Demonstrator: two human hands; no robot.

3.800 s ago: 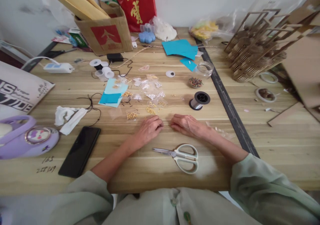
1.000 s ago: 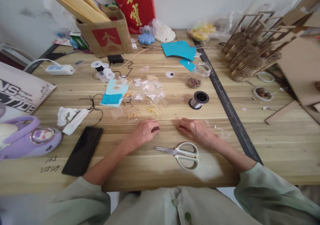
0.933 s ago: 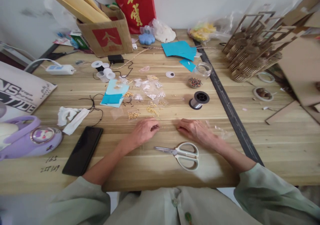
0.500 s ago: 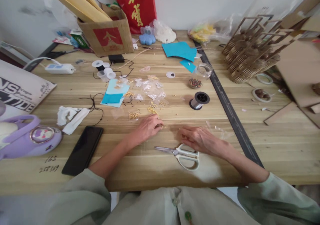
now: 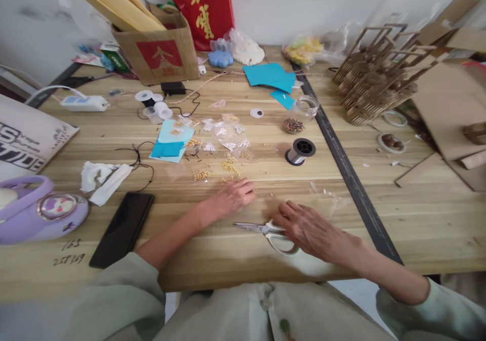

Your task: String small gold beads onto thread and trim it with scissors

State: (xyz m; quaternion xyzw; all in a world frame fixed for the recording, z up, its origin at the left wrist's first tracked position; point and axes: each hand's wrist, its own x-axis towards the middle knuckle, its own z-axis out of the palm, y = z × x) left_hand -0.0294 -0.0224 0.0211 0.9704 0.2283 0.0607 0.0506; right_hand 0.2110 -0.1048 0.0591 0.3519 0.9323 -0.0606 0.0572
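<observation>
My left hand (image 5: 234, 196) is low over the table just in front of the loose gold beads (image 5: 230, 165), its fingers bent together; what they hold, if anything, is too small to name. Over the handles of the white-handled scissors (image 5: 279, 239) is my right hand (image 5: 304, 225), with its fingers curled and their tips partly hidden. The scissors lie with the blades pointing left. Another pile of gold beads (image 5: 200, 175) lies left of my left hand. A spool of thin wire (image 5: 299, 152) stands beyond my right hand.
A black phone (image 5: 122, 228) lies at the left. Small bags of silver pieces (image 5: 230, 134), blue sheets (image 5: 271, 77) and a bead jar (image 5: 294, 124) are farther back. Brown baskets (image 5: 374, 85) stand at the back right, beyond a black strip (image 5: 351, 174).
My left hand has moved slightly right. My right hand has come nearer to me, onto the scissors' handles. The whole view has shifted a little.
</observation>
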